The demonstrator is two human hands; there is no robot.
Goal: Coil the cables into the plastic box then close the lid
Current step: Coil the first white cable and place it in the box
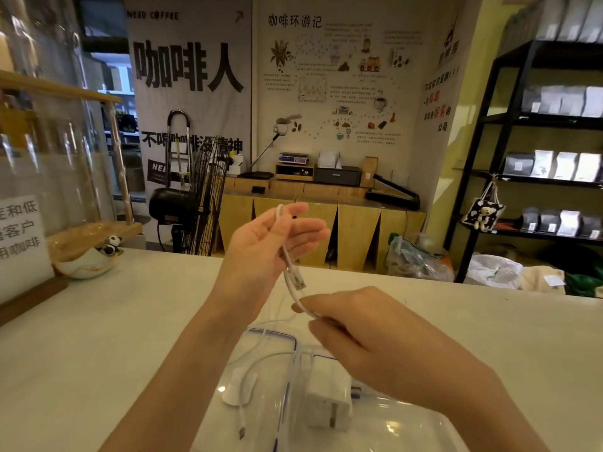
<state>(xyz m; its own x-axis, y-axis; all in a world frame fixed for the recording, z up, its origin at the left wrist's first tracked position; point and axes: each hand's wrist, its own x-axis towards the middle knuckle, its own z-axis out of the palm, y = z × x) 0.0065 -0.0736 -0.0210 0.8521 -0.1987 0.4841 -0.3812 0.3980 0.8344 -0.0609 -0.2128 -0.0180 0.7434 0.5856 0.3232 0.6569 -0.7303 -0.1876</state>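
1. Coiling just started: left hand point(274, 236) is loosely open above the plastic box point(385, 429), white cable point(287, 256) draped over its fingers, plug end hanging.
2. Right hand point(352, 327) pinches the same cable lower down, just above the box.
3. White charger point(329, 402) sits in the box; a second cable point(248, 373) trails left of it on the counter point(98, 337).
4. Left: finish the coil, stow the cables, shut the lid. Lid position: can't tell.

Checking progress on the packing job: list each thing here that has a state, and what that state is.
White cable: lifted above the counter, held by both hands, not yet coiled.
Left hand: palm open, cable lying across it.
Right hand: pinching the cable.
Plastic box: open.
Lid: off, lying beside the box.
Charger plug: in the box.
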